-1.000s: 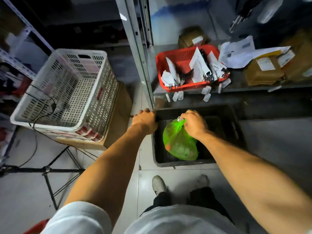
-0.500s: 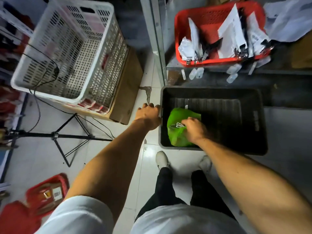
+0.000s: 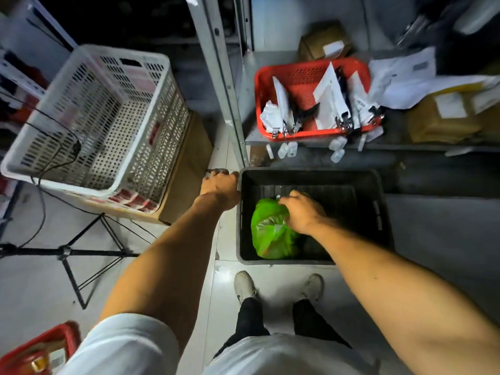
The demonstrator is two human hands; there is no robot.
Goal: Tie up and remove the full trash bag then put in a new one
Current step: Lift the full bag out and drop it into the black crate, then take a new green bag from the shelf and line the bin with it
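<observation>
Floor: tiled, dim, carrying black bin [image 3: 378, 212] beside shelf post [image 3: 224, 85].
Bag: green bag [image 3: 270, 234] sitting inside bin, left side, near front wall.
Right hand [image 3: 303, 212]: resting on bag top, fingers curling over the neck, apparently gripping it.
Left hand [image 3: 219, 185]: gripping bin's left rim, steadying.
Risk: neck slipping loose, or thin film tearing and spilling, if pulling hard.

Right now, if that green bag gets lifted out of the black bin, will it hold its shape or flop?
The green bag looks like thin, crinkled film, so it would probably sag below the right hand holding its top. It looks small inside the black bin, so likely light. Its glossy film may be slippery.
</observation>
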